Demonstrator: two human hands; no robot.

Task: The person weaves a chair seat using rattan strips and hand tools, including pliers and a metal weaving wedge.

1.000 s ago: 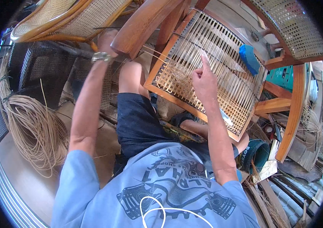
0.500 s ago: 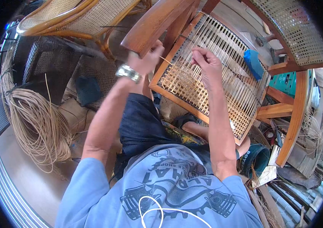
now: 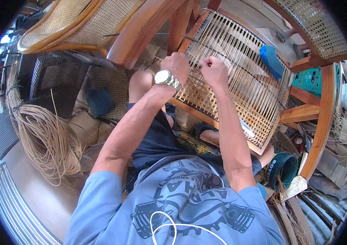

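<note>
A wooden chair seat (image 3: 245,83) lies tilted before me, strung with pale cane strands and woven into open squares along its near side. My left hand (image 3: 175,68), with a metal watch on the wrist, is closed at the left edge of the seat frame. A short bit of cane strand (image 3: 159,59) sticks out beside its fingers. Over the strung strands, my right hand (image 3: 214,72) is closed in a pinch; what is between its fingertips is too small to make out. A blue cloth-like piece (image 3: 270,62) rests on the far right part of the seat.
The chair's curved wooden arm (image 3: 141,32) rises close to my left hand. A large coil of cane (image 3: 49,141) hangs at left, near a dark blue cloth (image 3: 99,102). A dark green bucket (image 3: 283,170) stands at right. Behind is a rattan chair (image 3: 79,28).
My left hand has moved right and slightly down, from beside the chair arm to the seat frame's edge. My right hand has shifted slightly left, still pinched. The view has shifted a little.
</note>
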